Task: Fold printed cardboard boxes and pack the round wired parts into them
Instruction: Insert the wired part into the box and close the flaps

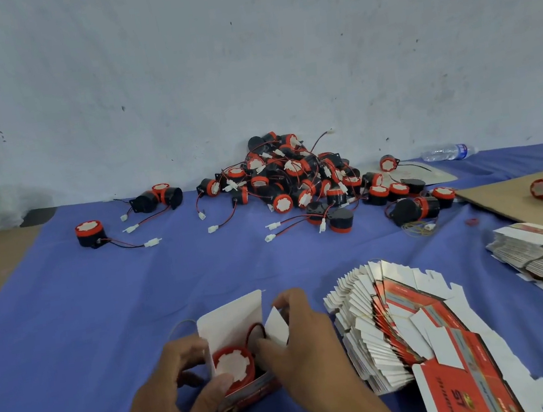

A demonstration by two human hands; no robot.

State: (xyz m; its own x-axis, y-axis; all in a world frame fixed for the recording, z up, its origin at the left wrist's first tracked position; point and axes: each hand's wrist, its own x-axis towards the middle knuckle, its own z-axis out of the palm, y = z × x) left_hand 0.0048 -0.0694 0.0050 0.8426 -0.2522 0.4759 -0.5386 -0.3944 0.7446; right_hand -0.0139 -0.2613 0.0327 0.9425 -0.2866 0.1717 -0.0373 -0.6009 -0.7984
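Both hands are busy on one box (pixel 233 318) near the front of the bench (pixel 71 318). The left hand (pixel 170 388) curls round the box's left side, thumb sitting on the part (pixel 233 363), which is down inside, white face up, red rim showing. The right hand (pixel 303 350) pinches the white side flap on the right. The lid flap stands up at the back. Just right of the hands there's a fanned stack (pixel 399 320) of flat boxes. A big pile (pixel 293 175) of parts sits way back against the wall, with a bottle (pixel 446 152) lying off to its right.
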